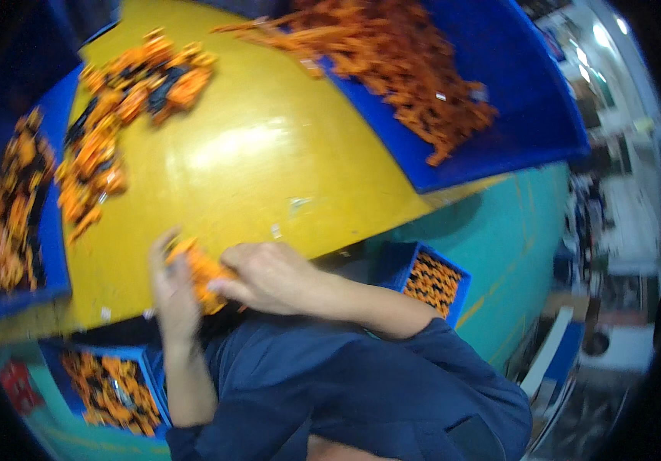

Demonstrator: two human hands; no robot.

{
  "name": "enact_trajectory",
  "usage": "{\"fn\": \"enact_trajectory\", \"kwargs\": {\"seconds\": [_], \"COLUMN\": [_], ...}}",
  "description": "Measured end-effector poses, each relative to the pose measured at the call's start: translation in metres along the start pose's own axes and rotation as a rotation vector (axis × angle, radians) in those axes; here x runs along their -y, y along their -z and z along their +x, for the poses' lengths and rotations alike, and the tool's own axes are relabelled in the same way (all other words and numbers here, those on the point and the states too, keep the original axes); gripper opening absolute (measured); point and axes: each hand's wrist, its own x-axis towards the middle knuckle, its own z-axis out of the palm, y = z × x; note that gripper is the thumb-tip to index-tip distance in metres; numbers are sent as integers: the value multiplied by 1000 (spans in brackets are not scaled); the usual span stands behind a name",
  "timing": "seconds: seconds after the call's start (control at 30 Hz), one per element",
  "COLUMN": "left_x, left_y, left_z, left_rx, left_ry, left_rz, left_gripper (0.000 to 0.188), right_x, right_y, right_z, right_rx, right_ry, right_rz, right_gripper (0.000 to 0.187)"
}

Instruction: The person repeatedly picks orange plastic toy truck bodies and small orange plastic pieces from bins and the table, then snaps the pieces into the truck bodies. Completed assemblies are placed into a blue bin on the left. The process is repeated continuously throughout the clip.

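An orange plastic part (201,270) is between my two hands, just over the near edge of the yellow table (257,177). My left hand (171,290) wraps round its left side with the fingers pointing up. From the right, my right hand (269,275) closes on the part, its thumb pressed low against it. Motion blur and the fingers hide the part's exact shape. Farther off on the left lies a loose heap of orange and black plastic parts (119,165).
A big blue bin (534,138) of orange pieces lies on its side at the back right. Another blue bin (58,253) with orange and black parts stands at the left. Below the table are a blue crate (150,376) at lower left and a small blue box (461,288) at right, both filled.
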Motion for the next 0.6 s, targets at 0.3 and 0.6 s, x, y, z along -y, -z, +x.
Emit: {"fn": "enact_trajectory", "kwargs": {"seconds": [0.3, 0.6], "left_x": [-64, 8], "left_y": [247, 196], "left_z": [-97, -65], "left_rx": [-686, -607], "left_ry": [-200, 81], "left_rz": [1450, 783], "left_gripper": [91, 53], "right_x": [-130, -196], "right_y": [132, 183], "right_z": [-52, -35], "right_rx": [-661, -729], "right_ry": [-441, -1048], "right_rz": [-679, -776], "right_gripper": [21, 30]}}
